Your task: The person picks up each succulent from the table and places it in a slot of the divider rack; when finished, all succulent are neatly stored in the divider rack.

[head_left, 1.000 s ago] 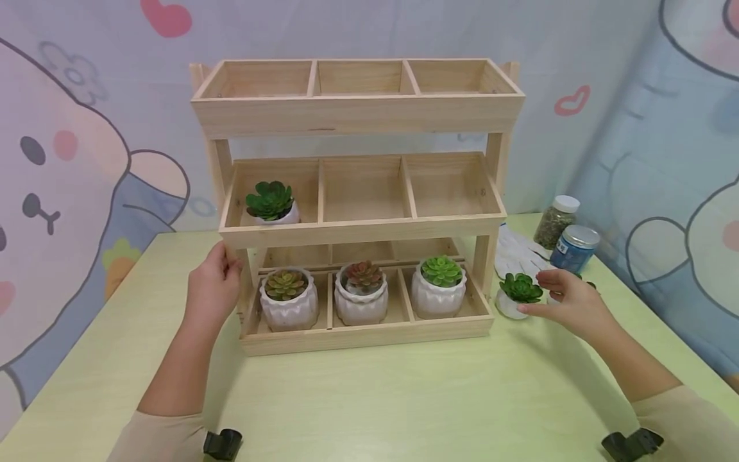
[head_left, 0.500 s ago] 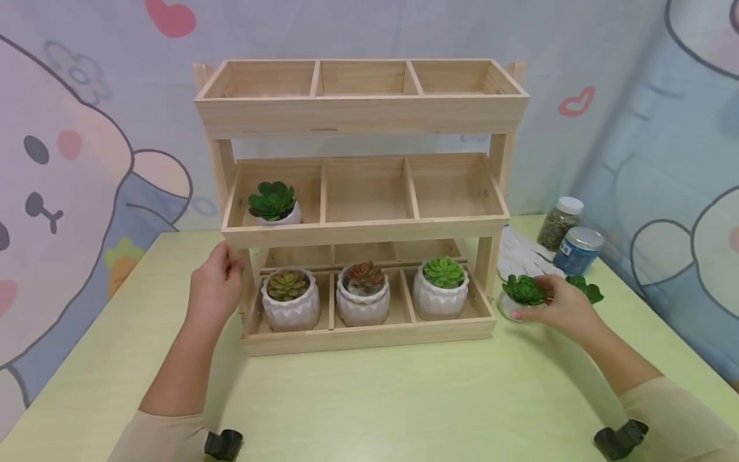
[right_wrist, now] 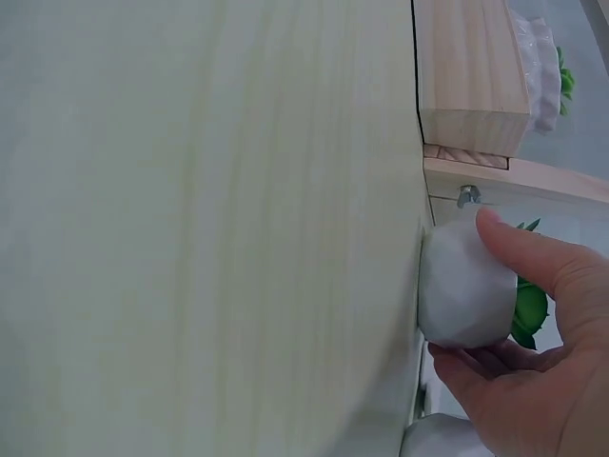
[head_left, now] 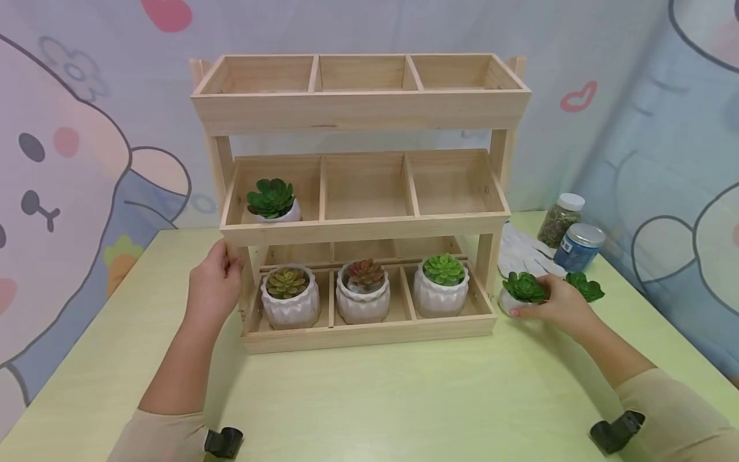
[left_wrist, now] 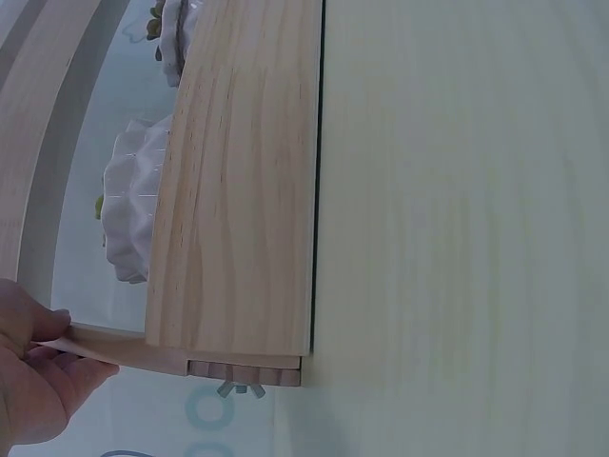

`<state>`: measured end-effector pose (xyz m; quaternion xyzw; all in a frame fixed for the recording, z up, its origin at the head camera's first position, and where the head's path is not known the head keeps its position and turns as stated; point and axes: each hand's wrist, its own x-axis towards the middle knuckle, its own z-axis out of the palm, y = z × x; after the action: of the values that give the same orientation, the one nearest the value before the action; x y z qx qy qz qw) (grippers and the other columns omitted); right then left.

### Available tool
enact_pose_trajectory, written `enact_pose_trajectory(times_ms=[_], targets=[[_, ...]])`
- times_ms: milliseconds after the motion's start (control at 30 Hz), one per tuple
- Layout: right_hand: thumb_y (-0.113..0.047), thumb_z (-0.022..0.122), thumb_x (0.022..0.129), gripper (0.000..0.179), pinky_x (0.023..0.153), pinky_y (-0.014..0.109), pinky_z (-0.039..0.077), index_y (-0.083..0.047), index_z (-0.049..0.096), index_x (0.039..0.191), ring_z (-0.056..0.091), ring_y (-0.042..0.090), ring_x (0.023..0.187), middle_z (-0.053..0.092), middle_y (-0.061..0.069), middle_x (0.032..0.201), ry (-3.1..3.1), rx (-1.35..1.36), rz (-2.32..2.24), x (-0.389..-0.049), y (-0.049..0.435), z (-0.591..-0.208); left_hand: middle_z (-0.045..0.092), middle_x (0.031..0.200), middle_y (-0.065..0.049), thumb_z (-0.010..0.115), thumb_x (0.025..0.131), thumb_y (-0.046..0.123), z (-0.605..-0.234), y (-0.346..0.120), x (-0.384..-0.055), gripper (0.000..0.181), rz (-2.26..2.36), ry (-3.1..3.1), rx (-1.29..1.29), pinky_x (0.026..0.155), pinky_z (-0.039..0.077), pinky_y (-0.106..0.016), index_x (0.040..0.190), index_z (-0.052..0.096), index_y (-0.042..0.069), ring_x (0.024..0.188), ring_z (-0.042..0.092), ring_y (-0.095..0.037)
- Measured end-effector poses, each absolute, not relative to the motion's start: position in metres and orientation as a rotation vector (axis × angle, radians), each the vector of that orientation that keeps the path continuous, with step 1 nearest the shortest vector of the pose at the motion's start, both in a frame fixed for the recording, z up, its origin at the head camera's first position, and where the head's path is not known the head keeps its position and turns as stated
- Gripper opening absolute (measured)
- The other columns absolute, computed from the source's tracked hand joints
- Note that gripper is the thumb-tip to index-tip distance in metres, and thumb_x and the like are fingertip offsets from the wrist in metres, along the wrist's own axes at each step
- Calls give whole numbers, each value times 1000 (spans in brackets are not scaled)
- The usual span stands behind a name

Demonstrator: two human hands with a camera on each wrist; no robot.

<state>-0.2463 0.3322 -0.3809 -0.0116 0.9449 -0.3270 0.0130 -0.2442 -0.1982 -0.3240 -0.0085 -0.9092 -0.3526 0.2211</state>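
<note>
A three-tier wooden plant stand [head_left: 358, 228] stands on the table, each tier split into three compartments. My left hand [head_left: 215, 282] pinches its left upright [left_wrist: 128, 347] below the middle tier. At the stand's right side, my right hand [head_left: 559, 307] grips a small potted succulent [head_left: 524, 287], thumb on one side of its white pot [right_wrist: 466, 286] and fingers on the other. The pot sits at the tabletop. Beside that hand is another green succulent [head_left: 585, 287], its pot mostly hidden in the head view.
Three succulents in scalloped white pots [head_left: 362, 301] fill the bottom tier. One green succulent [head_left: 272, 200] sits in the middle tier's left compartment. White gloves [head_left: 519, 251], a jar with a white lid [head_left: 559, 221] and a blue jar [head_left: 577, 249] lie behind my right hand.
My right hand has moved slightly left and closed its fingers and thumb round the small potted succulent. My left hand keeps its place on the upright.
</note>
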Motion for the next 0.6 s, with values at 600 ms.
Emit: enact_pose_trajectory(times_ms=[600], targets=[[-42, 80, 71, 89, 82, 51, 45, 16, 41, 126, 52, 40, 102, 52, 32, 116, 2985, 31, -1055, -240, 333, -368, 62, 104, -24, 48, 97, 7, -325, -198, -245, 14, -965, -2508, -24, 71, 50, -51, 107, 48, -2, 93, 59, -39]])
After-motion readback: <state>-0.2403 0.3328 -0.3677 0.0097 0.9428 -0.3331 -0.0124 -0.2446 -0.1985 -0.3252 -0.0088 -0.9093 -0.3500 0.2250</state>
